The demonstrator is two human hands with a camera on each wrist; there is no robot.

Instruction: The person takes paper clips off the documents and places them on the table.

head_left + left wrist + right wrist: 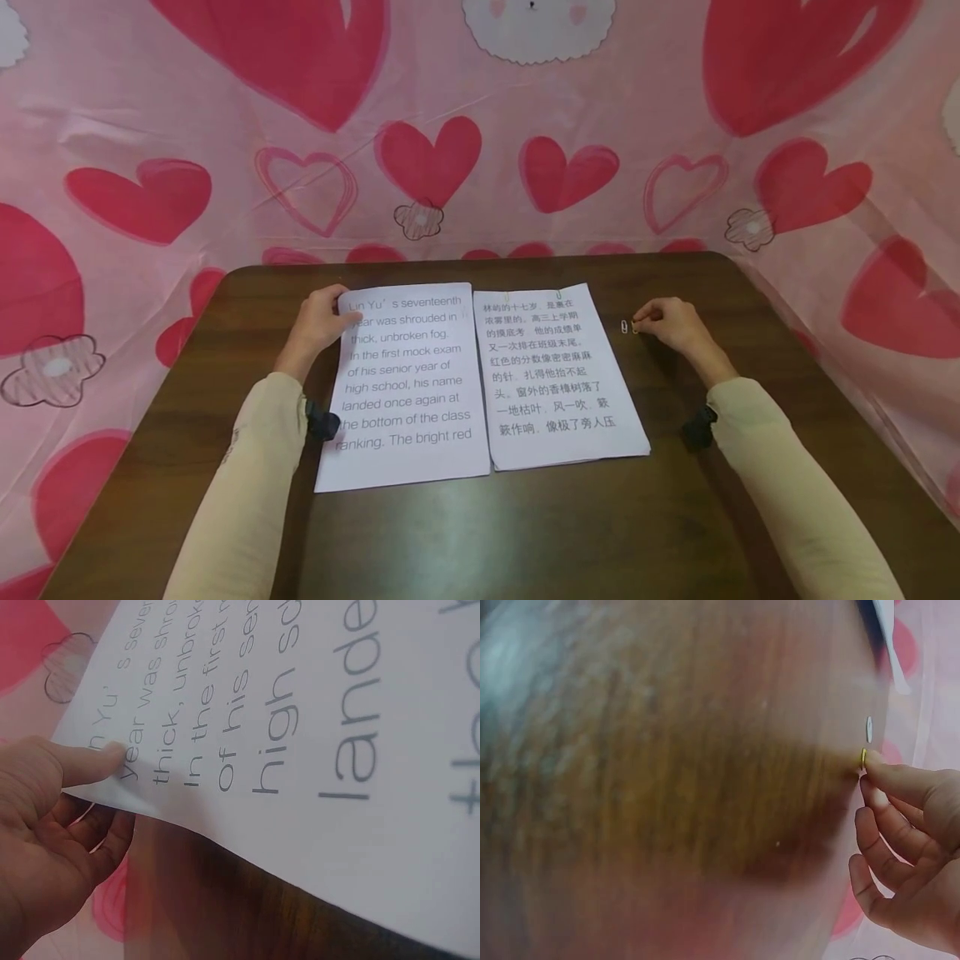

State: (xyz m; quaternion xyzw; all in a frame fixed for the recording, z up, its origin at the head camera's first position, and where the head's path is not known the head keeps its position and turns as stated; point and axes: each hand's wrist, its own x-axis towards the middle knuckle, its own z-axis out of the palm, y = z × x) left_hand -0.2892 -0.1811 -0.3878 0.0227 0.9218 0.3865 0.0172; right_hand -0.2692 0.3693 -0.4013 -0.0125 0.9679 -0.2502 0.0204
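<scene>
My left hand [313,323] pinches the upper left edge of a white sheet printed in English [408,375]. In the left wrist view the thumb lies on top of that sheet [247,817] and the other fingers are beneath, with its edge lifted and bowed. Over to the right, my right hand [670,323] pinches a yellow paper clip [864,758] between thumb and forefinger, low at the tabletop. A white paper clip [624,327] lies just left of those fingertips.
Beside the English sheet lies a stack printed in Chinese [558,375]; a yellowish clip [506,297] and a dark green clip [558,294] sit on its top edge. The brown wooden table [525,533] backs onto a pink heart-patterned curtain [495,92].
</scene>
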